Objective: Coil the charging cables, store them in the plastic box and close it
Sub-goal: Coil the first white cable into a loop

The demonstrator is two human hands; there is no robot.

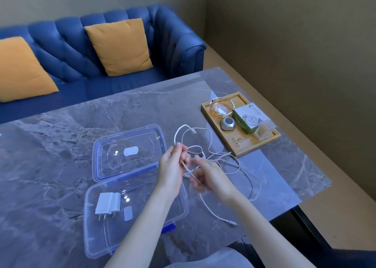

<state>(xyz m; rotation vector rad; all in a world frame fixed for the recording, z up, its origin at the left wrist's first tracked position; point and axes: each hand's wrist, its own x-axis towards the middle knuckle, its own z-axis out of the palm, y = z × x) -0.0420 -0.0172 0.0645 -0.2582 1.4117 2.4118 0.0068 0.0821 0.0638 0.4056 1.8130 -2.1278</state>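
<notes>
Nearest the camera, the plastic box [130,237] lies open on the grey marbled counter [50,145], its clear base toward the person and its lid [128,152] folded back flat beyond it. A white charger plug [107,203] already sits in the base; no cable is inside yet.

Just past the box's right edge, both hands work over the counter. The left hand [173,166] has its fingers [180,146] pinched shut on a strand of the white charging cables [234,166], holding a loop that rises above the thumb. The right hand [209,176] is blurred — its fingers look curled around cable just below the left hand, though exactly how it holds I cannot tell. From the hands the cable spills right in loose, overlapping loops on the counter, with one connector end [234,223] trailing back toward the person.

Judging from this, the coiling step is in hand and barely begun — most of the length is still slack and tangled. The next move calls for feeding strand in even turns into the left hand's pinch while teasing apart the crossed loops, so that the tangle does not tighten into a knot.

Farther right, a wooden tray [207,107] carries a glass ashtray [221,107] and a small carton [251,119]; beyond the counter stands a blue sofa [67,50] with yellow cushions.
</notes>
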